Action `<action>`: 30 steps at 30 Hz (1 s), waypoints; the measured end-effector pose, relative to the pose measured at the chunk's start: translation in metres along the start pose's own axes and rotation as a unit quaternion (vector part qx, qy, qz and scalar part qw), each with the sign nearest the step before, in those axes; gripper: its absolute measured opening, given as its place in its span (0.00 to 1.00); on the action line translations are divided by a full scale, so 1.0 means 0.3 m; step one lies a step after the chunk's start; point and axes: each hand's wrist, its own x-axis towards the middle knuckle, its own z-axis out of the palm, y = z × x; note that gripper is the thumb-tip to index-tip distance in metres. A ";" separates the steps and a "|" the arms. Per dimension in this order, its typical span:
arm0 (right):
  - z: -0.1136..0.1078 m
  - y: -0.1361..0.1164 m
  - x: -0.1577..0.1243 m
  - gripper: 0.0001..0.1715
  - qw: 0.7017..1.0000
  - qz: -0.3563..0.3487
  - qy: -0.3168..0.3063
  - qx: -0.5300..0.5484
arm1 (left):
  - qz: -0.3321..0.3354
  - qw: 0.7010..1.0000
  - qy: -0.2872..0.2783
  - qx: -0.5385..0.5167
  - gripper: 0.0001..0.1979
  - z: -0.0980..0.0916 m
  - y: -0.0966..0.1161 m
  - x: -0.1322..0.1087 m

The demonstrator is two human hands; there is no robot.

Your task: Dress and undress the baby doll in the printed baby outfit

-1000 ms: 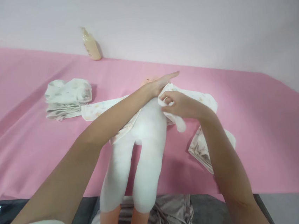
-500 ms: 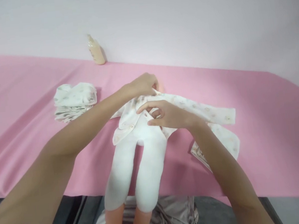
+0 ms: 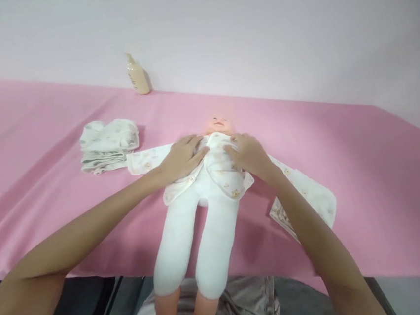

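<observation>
A baby doll (image 3: pixel 220 125) lies on its back, head away from me, its bare lower legs reaching past the table's near edge. It wears white leggings (image 3: pixel 217 236) and a white baby shirt (image 3: pixel 223 168) printed with small bears. One front panel of the shirt lies over the other at the chest, and the lower front parts in a V. My left hand (image 3: pixel 183 157) rests with fingers spread on the left side of the shirt's chest. On the right side, my right hand (image 3: pixel 250 154) lies with fingers extended on the fabric. Both hands look open, pressing on the cloth.
A pink cloth (image 3: pixel 50 192) covers the table against a pale wall. Folded white printed clothes (image 3: pixel 110 140) are stacked at the left, beside a sleeve. Another folded printed cloth (image 3: pixel 316 197) lies near my right forearm. A pump bottle (image 3: pixel 138 77) stands at the back.
My left hand has moved from the neck down and left to the chest. My right hand has let go of the shirt's edge and moved right; the right panel now lies down and the face shows.
</observation>
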 end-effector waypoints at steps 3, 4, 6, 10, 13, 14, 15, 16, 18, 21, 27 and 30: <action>0.054 -0.018 -0.014 0.31 0.998 0.001 -0.054 -0.031 | -0.084 0.993 -0.088 -0.007 0.38 -0.007 0.009 -0.066; 0.071 -0.025 -0.019 0.32 0.998 -0.002 -0.049 -0.038 | -0.090 0.990 -0.105 -0.022 0.40 -0.006 0.016 -0.078; 0.099 -0.037 -0.023 0.33 0.999 -0.002 -0.028 -0.045 | -0.076 0.990 -0.104 -0.051 0.40 0.003 0.032 -0.088; 0.134 -0.028 -0.001 0.30 0.999 -0.024 0.007 -0.022 | -0.040 0.996 -0.028 -0.080 0.35 0.027 0.064 -0.075; 0.145 -0.004 0.029 0.28 0.998 -0.064 0.019 0.006 | -0.007 0.995 0.011 -0.097 0.31 0.041 0.075 -0.066; 0.145 0.005 0.039 0.28 0.997 -0.076 0.022 0.019 | 0.000 0.995 0.021 -0.101 0.30 0.045 0.077 -0.063; 0.145 0.014 0.048 0.28 0.995 -0.088 0.023 0.036 | 0.004 0.994 0.029 -0.102 0.29 0.047 0.078 -0.060; 0.143 0.023 0.057 0.28 0.993 -0.099 0.024 0.058 | 0.006 0.994 0.034 -0.102 0.29 0.050 0.080 -0.055; 0.138 0.042 0.072 0.28 0.986 -0.116 0.024 0.115 | 0.011 0.995 0.040 -0.095 0.27 0.053 0.081 -0.036; 0.133 0.070 0.089 0.30 0.970 -0.113 0.028 0.215 | 0.020 0.996 0.046 -0.077 0.27 0.054 0.078 0.015; 0.140 0.060 0.077 0.17 0.960 -0.077 0.146 0.228 | 0.059 0.997 0.013 0.038 0.21 0.024 0.087 0.090; 0.135 0.016 0.045 0.14 0.978 -0.066 0.155 0.126 | 0.006 0.986 -0.023 0.163 0.17 0.014 0.122 0.067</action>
